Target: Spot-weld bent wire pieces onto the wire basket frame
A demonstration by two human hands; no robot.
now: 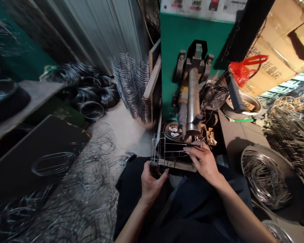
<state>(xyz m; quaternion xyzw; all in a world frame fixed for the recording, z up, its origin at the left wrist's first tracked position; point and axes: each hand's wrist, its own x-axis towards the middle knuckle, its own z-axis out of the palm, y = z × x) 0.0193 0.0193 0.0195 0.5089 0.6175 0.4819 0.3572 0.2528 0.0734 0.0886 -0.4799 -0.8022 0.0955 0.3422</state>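
1. Head view of a cramped wire workshop: a green press machine (pixel 173 72) with a vertical steel ram (pixel 193 98) fills the middle, and the person sits close in front of it, a dark apron (pixel 184 212) across the lap.
2. A wire cage (pixel 167 152) stands upright just below the ram, held between both hands.
3. Fingers of the left hand (pixel 153 185) curl shut around the cage's lower corner, partly hiding it.
4. Fingers of the right hand (pixel 202 162) lie closed together across the cage's horizontal wires; whether they pinch tight cannot be told.
5. Where the cage meets the machine's base is dark and cluttered, hard to make out.
6. Left of the machine lie coils of black wire (pixel 91 91) and a stack of wire rings (pixel 130 84); loose wire (pixel 78 179) litters the floor.
7. To the right sit a round tray of wire rings (pixel 264 179), a cooling fan (pixel 214 98) and a red plastic bag (pixel 240 71) against cardboard boxes (pixel 276 44).
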